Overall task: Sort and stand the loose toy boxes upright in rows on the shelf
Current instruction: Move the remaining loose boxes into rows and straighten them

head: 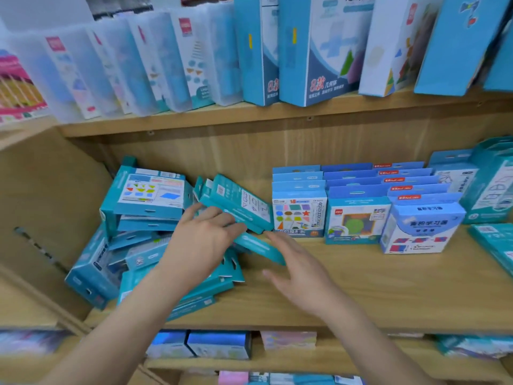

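Judging progress from my end, I put it near halfway: several rows of upright boxes [358,218] stand on the right of the middle shelf [361,287], while a heap of teal boxes [144,245] lies jumbled on the left, some flat, some leaning. My left hand [206,240] grips a slim teal box [261,247] at the heap's edge. My right hand [298,269] hovers just beside its free end, fingers straight, holding nothing. Most of the heap has yet to be stood up.
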`<state>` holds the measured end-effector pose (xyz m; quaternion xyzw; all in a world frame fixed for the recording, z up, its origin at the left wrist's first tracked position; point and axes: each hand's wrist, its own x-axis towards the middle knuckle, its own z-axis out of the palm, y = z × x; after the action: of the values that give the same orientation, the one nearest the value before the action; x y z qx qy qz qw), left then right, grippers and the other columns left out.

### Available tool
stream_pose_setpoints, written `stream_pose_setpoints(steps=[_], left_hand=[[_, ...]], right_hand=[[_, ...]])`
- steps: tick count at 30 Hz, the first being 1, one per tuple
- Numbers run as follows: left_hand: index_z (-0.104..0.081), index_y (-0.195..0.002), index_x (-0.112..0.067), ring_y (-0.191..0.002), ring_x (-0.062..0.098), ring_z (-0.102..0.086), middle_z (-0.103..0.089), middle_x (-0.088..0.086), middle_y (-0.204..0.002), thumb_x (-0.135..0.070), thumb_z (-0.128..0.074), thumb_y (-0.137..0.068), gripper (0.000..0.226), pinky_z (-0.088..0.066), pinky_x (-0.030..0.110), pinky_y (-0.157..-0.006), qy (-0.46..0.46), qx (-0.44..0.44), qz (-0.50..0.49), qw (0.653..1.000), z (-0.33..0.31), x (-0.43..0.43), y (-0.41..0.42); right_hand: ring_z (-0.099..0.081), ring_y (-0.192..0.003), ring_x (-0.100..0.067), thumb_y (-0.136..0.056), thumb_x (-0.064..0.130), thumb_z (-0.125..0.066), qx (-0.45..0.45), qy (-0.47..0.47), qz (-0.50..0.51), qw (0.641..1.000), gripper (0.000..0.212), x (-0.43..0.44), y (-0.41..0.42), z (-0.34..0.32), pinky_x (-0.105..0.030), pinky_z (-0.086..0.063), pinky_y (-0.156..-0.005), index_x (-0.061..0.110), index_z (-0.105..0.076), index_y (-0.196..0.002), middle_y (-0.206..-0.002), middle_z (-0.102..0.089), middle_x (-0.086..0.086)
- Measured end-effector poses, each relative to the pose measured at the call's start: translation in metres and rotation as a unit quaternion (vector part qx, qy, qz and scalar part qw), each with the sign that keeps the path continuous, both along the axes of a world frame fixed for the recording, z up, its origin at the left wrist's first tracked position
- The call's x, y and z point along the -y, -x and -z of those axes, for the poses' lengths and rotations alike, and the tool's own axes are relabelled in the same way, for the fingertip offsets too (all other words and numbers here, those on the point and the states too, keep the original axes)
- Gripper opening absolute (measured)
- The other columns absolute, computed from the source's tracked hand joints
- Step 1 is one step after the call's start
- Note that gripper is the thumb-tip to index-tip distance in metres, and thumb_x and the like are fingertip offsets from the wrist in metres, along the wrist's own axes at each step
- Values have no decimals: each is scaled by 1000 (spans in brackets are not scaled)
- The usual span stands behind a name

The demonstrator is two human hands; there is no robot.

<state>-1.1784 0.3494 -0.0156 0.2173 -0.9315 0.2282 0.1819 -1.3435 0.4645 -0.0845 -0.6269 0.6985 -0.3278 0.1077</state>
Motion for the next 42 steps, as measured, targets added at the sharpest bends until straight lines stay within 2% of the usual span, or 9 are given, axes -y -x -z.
stream_pose_setpoints(steps=[5,8,11,16,21,25,28,33,42], left_hand=[[-63,-112,-15,-108,26,-50,-57,7,-115,-28,-70,-80,35,-41,38,-95,-86,-227,69,968,-32,-13,-6],[-59,-108,-25,-107,9,-49,-54,-6,-113,-23,-76,-77,36,-46,36,-95,-273,-399,-23,875,-29,-31,-6],[-51,-111,-41,-98,0,-55,-57,-17,-112,-24,-74,-78,44,-54,39,-83,-492,-421,-40,760,-8,-55,3],[-43,-125,-34,-87,14,-70,-74,-5,-95,-2,-64,-85,56,-58,38,-76,-644,-446,15,622,10,-75,17],[-57,-125,-22,-97,27,-69,-72,11,-107,-5,-58,-83,45,-55,38,-79,-800,-442,32,404,21,-75,25],[-63,-117,-10,-71,20,-70,-73,13,-94,-7,-53,-76,42,-55,27,-58,-884,-371,41,280,32,-105,61],[-65,-111,-13,-66,17,-68,-73,11,-87,-6,-54,-82,32,-55,25,-57,-890,-318,53,321,39,-136,87],[-68,-103,-9,-67,5,-62,-71,5,-77,9,-57,-86,27,-48,12,-60,-820,-247,93,508,44,-180,135],[-50,-131,-33,-123,11,-42,-49,-10,-134,-14,-64,-72,64,-39,27,-102,-471,-29,237,849,78,-261,272]], right_hand=[[-66,-96,-14,-90,27,-63,189,19,16,982,28,2,-7,-23,-38,-53,-84,27,-59,-117,-105,-71,7],[-69,-97,-16,-83,20,-66,500,8,-23,866,29,-3,-6,-35,-34,-57,-84,15,-64,-112,-106,-73,0],[-71,-88,-20,-76,16,-62,630,9,-39,776,32,-8,-6,-41,-33,-59,-77,8,-64,-107,-103,-73,-10],[-70,-94,-21,-78,29,-61,637,-8,-15,770,34,-23,-12,-37,-37,-57,-84,14,-66,-108,-107,-72,-9],[-59,-113,-1,-74,75,-50,468,-33,-3,883,65,-56,8,-31,-26,-45,-99,28,-64,-116,-117,-67,16],[-63,-107,-19,-63,65,-75,559,36,-13,828,74,-86,22,-28,-29,-51,-86,15,-62,-117,-115,-68,-4],[-62,-102,-37,-66,53,-79,555,68,10,829,78,-116,39,-25,-41,-50,-87,-1,-58,-118,-113,-66,-21],[-64,-103,-25,-40,48,-92,543,113,110,825,84,-175,82,-20,-35,-52,-87,15,-67,-114,-115,-68,-10],[-59,-108,-1,-42,38,-86,382,176,312,852,93,-284,187,-19,-25,-53,-81,33,-47,-126,-120,-59,17]])
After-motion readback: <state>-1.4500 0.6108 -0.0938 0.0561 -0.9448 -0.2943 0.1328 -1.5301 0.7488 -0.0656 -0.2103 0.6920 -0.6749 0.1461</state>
